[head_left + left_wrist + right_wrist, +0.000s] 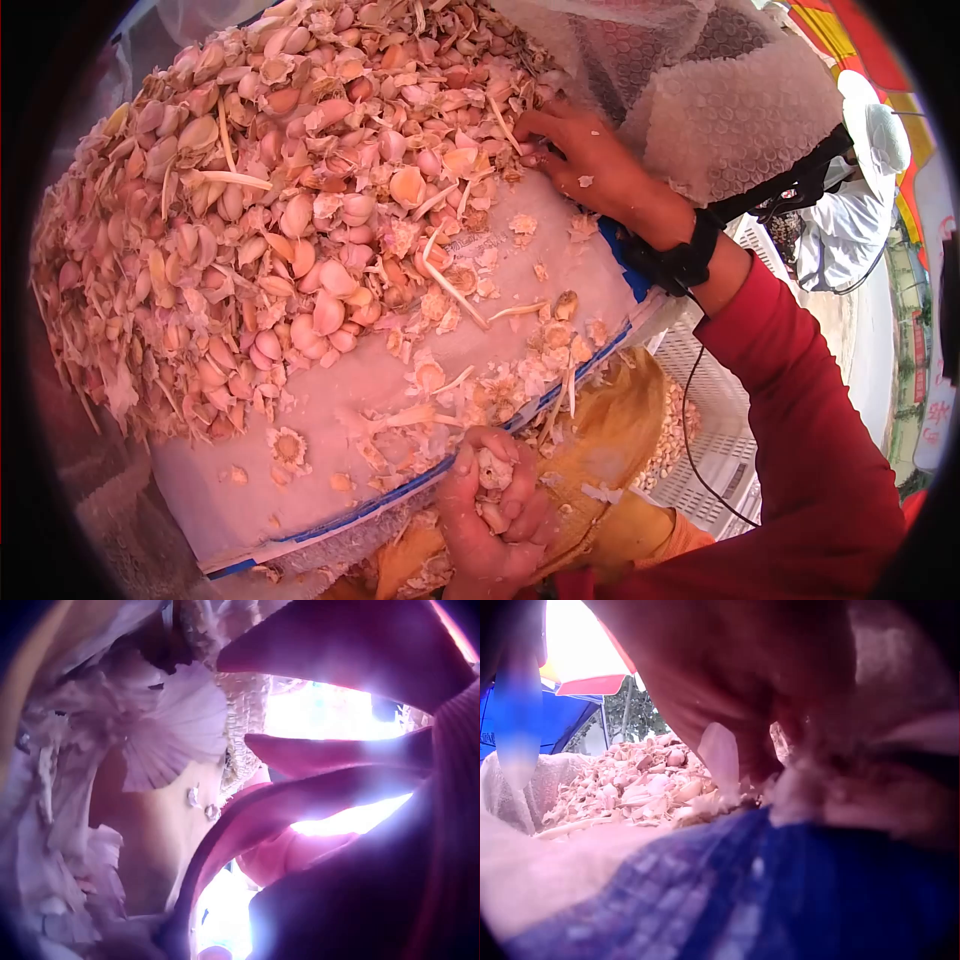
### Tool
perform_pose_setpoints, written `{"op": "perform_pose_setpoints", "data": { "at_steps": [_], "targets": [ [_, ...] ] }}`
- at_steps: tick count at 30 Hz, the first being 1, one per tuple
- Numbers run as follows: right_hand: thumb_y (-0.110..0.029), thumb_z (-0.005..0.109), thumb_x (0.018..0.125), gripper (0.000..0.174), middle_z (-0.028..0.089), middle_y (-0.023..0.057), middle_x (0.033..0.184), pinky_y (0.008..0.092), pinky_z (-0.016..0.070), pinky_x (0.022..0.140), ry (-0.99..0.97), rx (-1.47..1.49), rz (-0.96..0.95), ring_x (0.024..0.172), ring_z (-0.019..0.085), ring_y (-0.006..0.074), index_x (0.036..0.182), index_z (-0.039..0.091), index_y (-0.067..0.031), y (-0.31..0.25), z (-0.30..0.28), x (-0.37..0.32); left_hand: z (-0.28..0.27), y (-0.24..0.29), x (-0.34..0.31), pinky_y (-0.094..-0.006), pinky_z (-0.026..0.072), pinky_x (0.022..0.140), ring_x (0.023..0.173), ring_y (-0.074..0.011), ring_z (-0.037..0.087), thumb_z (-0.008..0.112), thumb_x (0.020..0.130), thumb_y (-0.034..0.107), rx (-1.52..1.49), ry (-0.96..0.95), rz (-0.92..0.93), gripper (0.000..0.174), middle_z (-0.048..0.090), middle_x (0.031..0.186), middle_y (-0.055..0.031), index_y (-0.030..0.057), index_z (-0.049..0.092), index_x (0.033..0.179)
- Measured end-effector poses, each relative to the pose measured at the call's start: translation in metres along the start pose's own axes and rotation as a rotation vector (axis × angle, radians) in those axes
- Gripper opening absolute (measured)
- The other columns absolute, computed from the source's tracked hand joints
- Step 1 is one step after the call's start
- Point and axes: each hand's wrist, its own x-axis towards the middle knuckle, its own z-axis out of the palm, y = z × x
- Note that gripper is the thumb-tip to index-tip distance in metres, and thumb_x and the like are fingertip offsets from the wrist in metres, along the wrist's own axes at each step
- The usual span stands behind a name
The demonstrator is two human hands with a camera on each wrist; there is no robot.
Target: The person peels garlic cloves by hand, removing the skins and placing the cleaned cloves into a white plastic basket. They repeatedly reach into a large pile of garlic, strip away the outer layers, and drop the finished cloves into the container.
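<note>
In the head view my left hand [497, 525] is low at the front, its fingers and thumb curled around a pale garlic bulb [494, 470]. My right hand [585, 160] reaches to the right edge of a big heap of pinkish garlic cloves [330, 200], with thumb and fingers apart beside a dry stalk [503, 125]. The right wrist view has this hand [757, 682] dark and close, its fingertips low by the cloves [649, 780]. Papery garlic skins [176, 724] fill the left of the left wrist view, where the bulb is hidden.
The heap lies on a pale sheet with a blue edge [400, 497], strewn with root ends and stalks. Bubble wrap [740, 120] rises behind the right hand. A white crate [705, 390] stands below, crossed by a black cable [690, 440]. A person in a white hat [875, 135] is beyond.
</note>
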Motion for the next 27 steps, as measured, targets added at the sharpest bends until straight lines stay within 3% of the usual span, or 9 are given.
{"op": "perform_pose_setpoints", "data": {
  "at_steps": [1,4,8,15,19,21,22,25,27],
  "targets": [
    [-0.006,0.061,0.077,0.022,0.058,0.0176,0.089,0.0414,0.0448,0.074,-0.021,0.01,0.019,0.088,0.056,0.0369,0.099,0.059,-0.0059,-0.002,-0.003,-0.001,-0.001,0.0,0.0,-0.0202,0.0201,0.034,0.036,-0.0055,0.02,0.042,0.095,0.039,0.015,0.023,0.018,0.027,0.039,0.06,0.0004,0.0119,0.046,0.095],
    [-0.009,0.057,0.084,0.016,0.06,0.0123,0.087,0.0371,0.0447,0.073,0.042,0.162,0.157,0.085,0.057,0.029,0.099,0.059,-0.0052,-0.03,-0.016,-0.01,-0.004,0.002,0.0,-0.0203,0.0196,0.034,0.036,-0.0055,0.019,0.041,0.095,0.038,0.039,0.059,0.086,0.026,0.038,0.058,0.0007,0.0126,0.046,0.094],
    [-0.02,0.049,0.094,0.017,0.058,-0.0005,0.092,0.0271,0.0393,0.079,-0.044,0.881,0.372,0.085,0.05,0.011,0.097,0.058,-0.0052,-0.081,-0.043,-0.024,-0.001,0.002,-0.002,-0.0206,0.0193,0.033,0.035,-0.0057,0.018,0.041,0.095,0.037,0.042,0.075,0.104,0.025,0.037,0.058,0.0005,0.0125,0.047,0.093],
    [-0.029,0.05,0.094,0.03,0.051,0.0014,0.093,0.0256,0.0371,0.076,-0.118,1.622,0.285,0.092,0.05,0.0119,0.105,0.052,-0.0013,-0.138,-0.073,-0.057,-0.004,0.0,-0.004,-0.0208,0.0198,0.032,0.035,-0.0064,0.019,0.042,0.093,0.037,0.048,0.02,0.109,0.026,0.04,0.06,-0.0006,0.0121,0.048,0.094],
    [-0.03,0.054,0.092,0.036,0.051,0.0042,0.091,0.0296,0.0403,0.075,-0.277,1.19,0.238,0.089,0.052,0.016,0.11,0.054,0.0021,-0.169,-0.092,-0.067,0.0,0.004,-0.001,-0.0216,0.0245,0.03,0.035,-0.0095,0.028,0.04,0.093,0.037,0.084,0.025,0.084,0.028,0.045,0.066,-0.004,0.011,0.05,0.096],
    [-0.033,0.057,0.09,0.041,0.051,0.0067,0.09,0.0309,0.041,0.074,-0.155,0.521,-0.325,0.088,0.052,0.0187,0.113,0.056,0.0012,-0.166,-0.063,-0.074,0.028,0.001,0.004,-0.0229,0.028,0.029,0.037,-0.012,0.034,0.038,0.093,0.036,-0.041,0.495,0.211,0.03,0.047,0.071,-0.0074,0.0095,0.051,0.096],
    [-0.035,0.058,0.089,0.04,0.052,0.0077,0.089,0.0305,0.0405,0.07,-0.181,0.439,-0.298,0.084,0.051,0.0201,0.114,0.059,-0.0032,-0.167,-0.058,-0.078,0.037,-0.001,0.007,-0.0235,0.0298,0.029,0.038,-0.0132,0.037,0.037,0.093,0.036,-0.102,0.728,0.269,0.031,0.048,0.073,-0.0091,0.0087,0.051,0.096],
    [-0.031,0.058,0.09,0.032,0.052,0.0067,0.09,0.0284,0.0396,0.07,-0.031,0.589,-0.049,0.081,0.049,0.0167,0.11,0.061,-0.0056,-0.143,-0.062,-0.064,0.005,0.007,0.001,-0.0254,0.0337,0.028,0.04,-0.016,0.041,0.034,0.094,0.036,-0.133,0.065,0.152,0.033,0.047,0.076,-0.0121,0.0073,0.051,0.093],
    [-0.025,0.06,0.09,0.026,0.052,0.0061,0.089,0.026,0.0386,0.067,0.08,0.62,0.152,0.079,0.047,0.013,0.107,0.061,-0.0049,-0.092,-0.052,-0.041,-0.004,0.007,0.003,-0.0244,0.0316,0.028,0.04,-0.0155,0.039,0.033,0.095,0.032,-0.163,-0.083,0.134,0.031,0.045,0.075,-0.0127,0.0055,0.047,0.088]
  ]
}}
